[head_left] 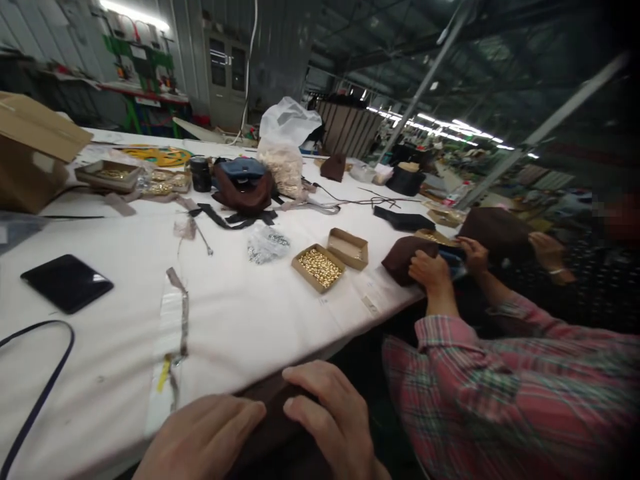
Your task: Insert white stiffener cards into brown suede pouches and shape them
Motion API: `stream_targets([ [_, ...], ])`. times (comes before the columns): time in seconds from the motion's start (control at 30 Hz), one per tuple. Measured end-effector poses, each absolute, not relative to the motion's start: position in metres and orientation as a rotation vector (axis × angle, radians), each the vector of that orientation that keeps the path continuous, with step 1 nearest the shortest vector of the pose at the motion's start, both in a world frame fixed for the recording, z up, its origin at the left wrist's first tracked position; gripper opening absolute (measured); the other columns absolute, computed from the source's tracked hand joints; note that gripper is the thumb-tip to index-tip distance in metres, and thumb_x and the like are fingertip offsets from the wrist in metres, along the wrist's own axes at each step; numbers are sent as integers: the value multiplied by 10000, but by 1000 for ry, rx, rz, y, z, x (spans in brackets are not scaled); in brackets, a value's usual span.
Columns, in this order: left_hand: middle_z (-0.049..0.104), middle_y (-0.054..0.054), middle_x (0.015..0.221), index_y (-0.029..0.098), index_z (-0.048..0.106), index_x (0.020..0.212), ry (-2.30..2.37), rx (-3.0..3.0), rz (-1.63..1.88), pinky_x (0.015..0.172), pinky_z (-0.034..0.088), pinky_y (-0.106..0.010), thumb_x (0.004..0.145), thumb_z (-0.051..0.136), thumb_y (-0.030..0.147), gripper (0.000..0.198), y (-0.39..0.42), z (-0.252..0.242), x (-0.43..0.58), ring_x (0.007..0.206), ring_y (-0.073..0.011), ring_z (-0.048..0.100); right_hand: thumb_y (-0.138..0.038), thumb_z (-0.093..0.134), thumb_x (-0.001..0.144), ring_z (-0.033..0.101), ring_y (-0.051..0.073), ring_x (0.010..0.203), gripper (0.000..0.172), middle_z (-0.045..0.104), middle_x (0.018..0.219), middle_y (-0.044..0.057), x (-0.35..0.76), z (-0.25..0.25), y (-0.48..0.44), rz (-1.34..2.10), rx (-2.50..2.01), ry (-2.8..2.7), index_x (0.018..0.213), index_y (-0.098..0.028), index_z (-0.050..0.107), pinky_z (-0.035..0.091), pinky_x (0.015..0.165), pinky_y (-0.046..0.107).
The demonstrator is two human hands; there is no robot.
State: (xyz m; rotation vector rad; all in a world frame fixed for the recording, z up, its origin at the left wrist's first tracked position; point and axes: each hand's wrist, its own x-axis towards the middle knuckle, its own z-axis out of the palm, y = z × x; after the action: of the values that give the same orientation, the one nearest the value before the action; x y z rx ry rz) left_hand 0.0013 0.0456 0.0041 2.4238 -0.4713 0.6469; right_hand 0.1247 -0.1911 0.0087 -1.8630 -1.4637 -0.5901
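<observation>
At the table's near edge, a dark brown piece of cloth or leather (275, 417) lies between my two hands, low in the view. My left hand (203, 433) holds its left side, fingers pressed together. On its right side my right hand (333, 417) grips it with curled fingers, thumb and fingertips pointing left. The lower part of the piece is cut off by the frame, so its full shape is hidden. Just beyond my left hand, a strip with a metal fitting and a yellow tag (163, 373) lies on the white table (240, 320).
To my right, a co-worker in a plaid sleeve (445, 333) handles a brown piece (400, 260); another person sits beyond. A box of gold-coloured small parts (320, 268), a black tablet (67, 283), a bag of metal bits (269, 244) and a brown bag (243, 193) lie on the table.
</observation>
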Motion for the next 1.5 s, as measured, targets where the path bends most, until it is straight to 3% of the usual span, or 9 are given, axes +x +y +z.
stream_targets([
  [0.17, 736, -18, 825, 167, 635, 1173, -495, 2463, 838, 653, 534, -242, 1219, 313, 260, 338, 34, 16, 5, 658, -142, 637, -95, 446, 1088, 720, 182, 1177, 180, 755, 1177, 136, 118, 4, -190, -533, -1793, -1483, 1110, -128, 622, 603, 1037, 385],
  [0.37, 700, -57, 901, 203, 588, 991, -375, 2383, 657, 704, 552, -279, 1199, 336, 240, 329, 35, 3, -4, 803, -189, 630, -22, 435, 1042, 670, 190, 1122, 188, 706, 1135, 137, 114, 1, -185, -489, -1785, -1477, 1061, -106, 602, 549, 997, 383],
  [0.43, 752, -113, 1232, 193, 644, 1244, -324, 2292, 543, 870, 621, -275, 1139, 371, 134, 299, 40, -4, -5, 1063, -198, 709, -20, 432, 1036, 655, 196, 1140, 195, 689, 1155, 144, 117, 0, -185, -476, -1780, -1514, 1070, -94, 610, 532, 990, 383],
  [0.5, 654, -133, 1554, 234, 473, 1636, -376, 2216, 422, 1068, 623, -312, 1041, 427, 56, 622, 44, -11, -3, 1331, -209, 682, -27, 425, 1035, 647, 207, 1175, 202, 679, 1189, 155, 118, -1, -186, -469, -1782, -1534, 1080, -85, 614, 525, 998, 390],
  [0.57, 644, -102, 1597, 298, 317, 1756, -475, 2156, 321, 1141, 608, -331, 966, 518, 59, 849, 45, -19, 1, 1383, -212, 679, -32, 429, 1031, 646, 210, 1191, 194, 677, 1205, 155, 119, -1, -187, -496, -1792, -1544, 1073, -90, 610, 528, 1009, 392],
  [0.83, 808, -90, 1184, 254, 577, 1510, -523, 2094, 479, 904, 651, -281, 928, 585, 130, 595, 36, -39, 5, 974, -197, 789, -65, 541, 1034, 643, 171, 1000, 91, 695, 1043, 99, 109, -7, -183, -448, -1855, -1539, 1028, -134, 601, 542, 858, 318],
  [1.07, 798, -107, 1259, 170, 648, 1464, -448, 2313, 736, 1009, 597, -260, 1135, 508, 218, 361, 40, -43, -12, 1137, -186, 752, -213, 438, 1128, 728, 159, 1098, 266, 767, 1182, 103, 110, 5, -181, -279, -1871, -1575, 1264, -142, 656, 613, 938, 333],
  [1.33, 799, -98, 963, 99, 692, 1223, -432, 2457, 1191, 870, 544, -355, 1226, 228, 249, 487, 28, -33, 18, 859, -187, 724, -179, 486, 1122, 784, 161, 1171, 266, 798, 1128, 95, 123, -11, -178, -868, -1891, -1358, 1144, -148, 749, 678, 1046, 309],
  [1.5, 696, -48, 787, 100, 658, 1116, -476, 2466, 1035, 666, 482, -343, 1182, 360, 140, 308, 24, -20, 14, 685, -169, 635, -108, 540, 1074, 799, 176, 1165, 215, 793, 1076, 64, 115, -14, -186, -852, -1845, -1335, 1084, -150, 751, 700, 1051, 351],
])
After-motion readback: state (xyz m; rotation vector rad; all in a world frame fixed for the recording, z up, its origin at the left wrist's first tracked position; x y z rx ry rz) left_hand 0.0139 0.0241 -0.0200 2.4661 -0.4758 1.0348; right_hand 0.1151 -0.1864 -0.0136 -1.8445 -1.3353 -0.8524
